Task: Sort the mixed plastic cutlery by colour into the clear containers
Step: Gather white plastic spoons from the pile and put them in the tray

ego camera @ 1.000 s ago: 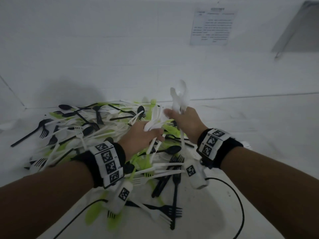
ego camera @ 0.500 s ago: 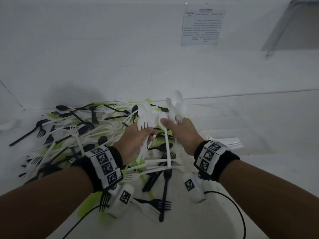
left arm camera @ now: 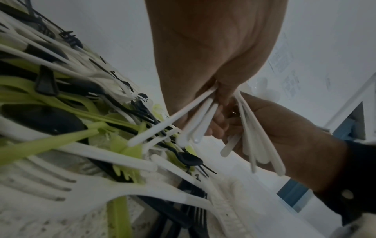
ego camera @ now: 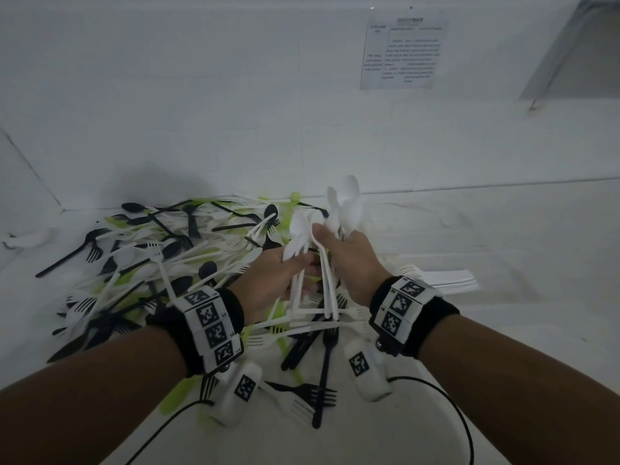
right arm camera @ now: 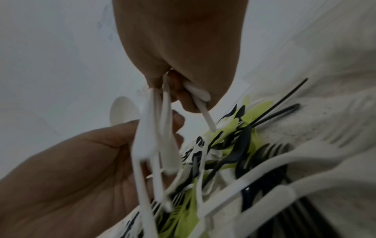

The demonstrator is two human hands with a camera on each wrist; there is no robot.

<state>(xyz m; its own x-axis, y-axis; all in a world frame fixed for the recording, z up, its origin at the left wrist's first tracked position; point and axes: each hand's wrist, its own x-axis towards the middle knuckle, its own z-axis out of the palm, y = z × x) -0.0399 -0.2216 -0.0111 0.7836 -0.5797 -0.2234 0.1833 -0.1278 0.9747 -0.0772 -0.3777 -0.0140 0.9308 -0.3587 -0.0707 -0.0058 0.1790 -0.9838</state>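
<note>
- Left hand [ego camera: 268, 283] is gripping a bunch of white cutlery [ego camera: 298, 243], fingers curled round the handles; spoon bowls are poking up past the thumb, handle ends are fanning out below the palm [left arm camera: 189, 119].
- Right hand [ego camera: 352, 263] is clamping a 2nd bunch of white spoons [ego camera: 345, 206], fingers closed on the handles; bowls are standing above the knuckles, handles hanging under the fist [right arm camera: 154, 128].
- Both hands are hovering just above the near-right edge of the mixed pile [ego camera: 161, 263], knuckles nearly touching, the 2 bunches side by side.
- Pile of black, white & lime-green forks/spoons is lying on the white counter [ego camera: 503, 246], spreading left of the hands toward the wall corner.
- Black forks [ego camera: 322, 374] are lying at the pile's near edge, below the hands, btwn the wrists.
- A flat white stack [ego camera: 449, 280] is sitting right of the pile, just beyond the right wrist; can't tell what it is.
</note>
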